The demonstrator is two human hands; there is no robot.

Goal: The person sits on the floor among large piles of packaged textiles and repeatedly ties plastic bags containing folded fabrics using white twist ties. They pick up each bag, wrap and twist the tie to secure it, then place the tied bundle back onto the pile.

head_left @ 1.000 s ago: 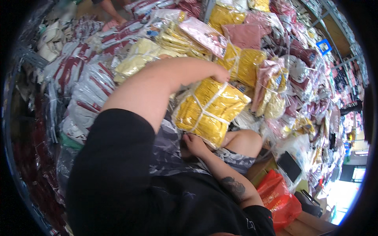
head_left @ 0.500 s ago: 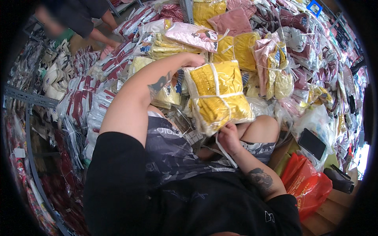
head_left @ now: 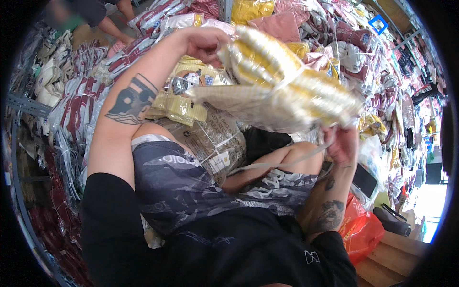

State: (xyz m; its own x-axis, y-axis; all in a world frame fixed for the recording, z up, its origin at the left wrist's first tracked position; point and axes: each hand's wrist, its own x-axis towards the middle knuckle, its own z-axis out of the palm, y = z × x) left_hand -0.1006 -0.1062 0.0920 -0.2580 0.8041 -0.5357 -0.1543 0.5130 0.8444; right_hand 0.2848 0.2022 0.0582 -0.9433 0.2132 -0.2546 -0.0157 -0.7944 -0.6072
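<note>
Raised in front of me is a tied bundle of yellow bagged clothes (head_left: 272,71), blurred by motion. It is tilted so that its stacked edges show, and a pale strap crosses it. My left hand (head_left: 208,45) grips its upper left corner. At its lower right corner, my right hand (head_left: 342,146) is closed on the loose white strap (head_left: 287,162), which trails across my lap; those fingers are partly blurred. Below the bundle, a large clear plastic bag with printing (head_left: 215,138) lies by my legs. Pale yellow bagged clothes (head_left: 177,107) lie beside it, under my left forearm.
Heaps of bagged clothes (head_left: 354,62) surround me. On my right are a dark phone (head_left: 364,180), a red plastic bag (head_left: 361,229) and a grey case (head_left: 392,220) beside cardboard (head_left: 397,253). Metal shelving (head_left: 28,106) stands left; another person's legs (head_left: 112,28) show behind.
The bundle has been lifted and tipped from its broad yellow face onto its edges. My left hand has moved up and left, my right hand up and right. My view has shifted slightly.
</note>
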